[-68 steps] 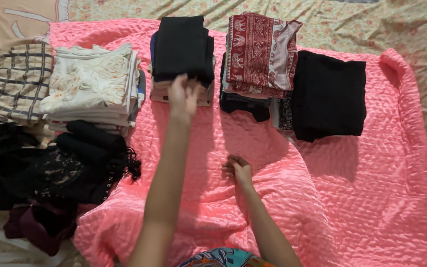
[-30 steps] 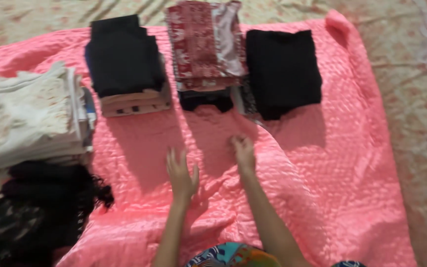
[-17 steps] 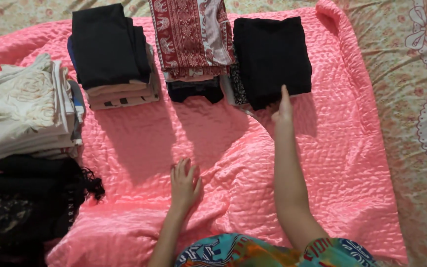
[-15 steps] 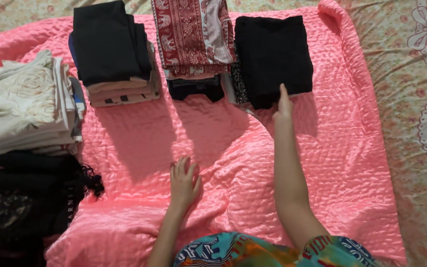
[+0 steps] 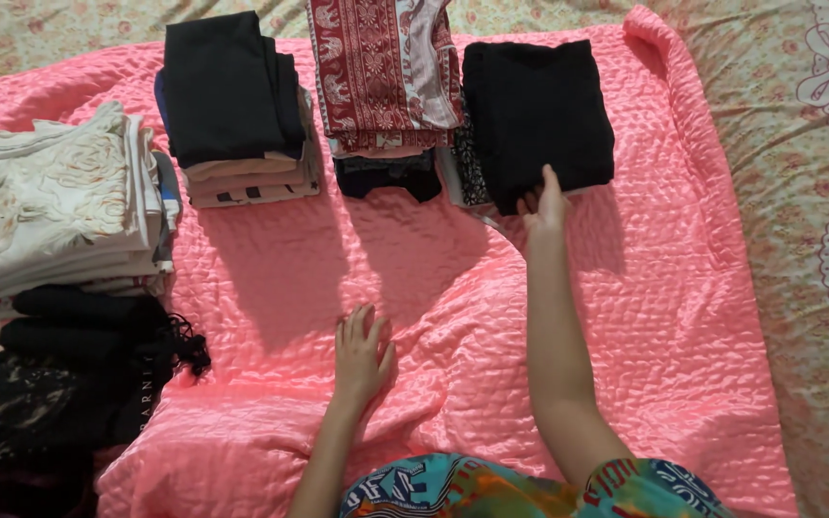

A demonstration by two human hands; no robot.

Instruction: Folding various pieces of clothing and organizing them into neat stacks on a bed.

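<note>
Since the frame half a second earlier, little has shifted: right hand remains stretched to the folded black garment, left hand remains flat on the pink quilt. Before that, the right hand lay near the middle of the quilt beside the left.

Right fingertips lie extended along the near edge of the black garment, touching its lower border — the thumb side seems tucked at the fold, but whether anything is pinched cannot be told. Left fingers are spread open and pressed palm-down on bare quilt near its near edge, holding nothing.

Black garment: folded square, at the far edge of the quilt toward the right corner. Just beside it on the left stands a stack topped by a red patterned cloth, with a dark piece protruding at its near side. Further left, a stack topped by another black fold over pale layers. At the quilt's left edge — a pile of cream embroidered cloth, and nearer the camera a heap of black lace garments. A floral bedsheet shows beyond the quilt on the right. A bright printed sleeve or top fills the bottom edge.
</note>
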